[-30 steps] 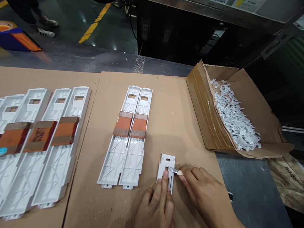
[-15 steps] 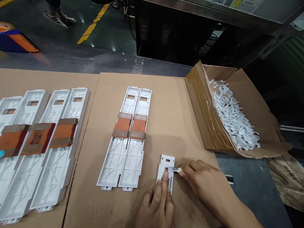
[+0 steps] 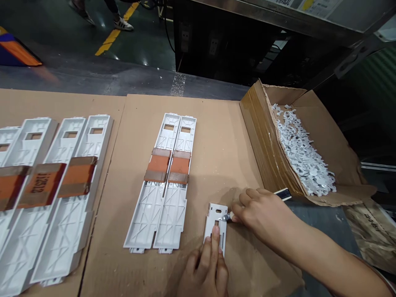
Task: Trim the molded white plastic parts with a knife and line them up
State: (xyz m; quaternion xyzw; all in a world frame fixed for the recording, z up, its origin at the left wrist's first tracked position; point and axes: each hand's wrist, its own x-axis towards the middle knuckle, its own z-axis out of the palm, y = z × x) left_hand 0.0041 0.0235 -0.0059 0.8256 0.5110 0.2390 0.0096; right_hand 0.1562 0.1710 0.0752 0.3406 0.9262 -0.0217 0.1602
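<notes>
A small white plastic plate (image 3: 212,222) with slots and holes lies on the cardboard, its lower part covered by fingers. My left hand (image 3: 206,270) is closed over its near end, with extended fingertips pressing it down beside a slot. In my right hand (image 3: 262,212) is a craft knife (image 3: 284,194); its dark handle end sticks out behind the knuckles. The blade touches the plate at its right side, near the small rectangular slot.
Two long white plastic panels (image 3: 168,222), crossed by orange-brown blocks (image 3: 179,168), lie left of my hands. Several similar panels (image 3: 58,247) stand in a row farther left. A cardboard box (image 3: 256,136) of small white plastic pieces (image 3: 305,156) sits at right. A person's shoe (image 3: 123,24) shows beyond the table.
My right hand has turned, so the knife's handle end now points up toward the box. The blade stays at the plate. My left hand holds its place; the person behind has stepped right.
</notes>
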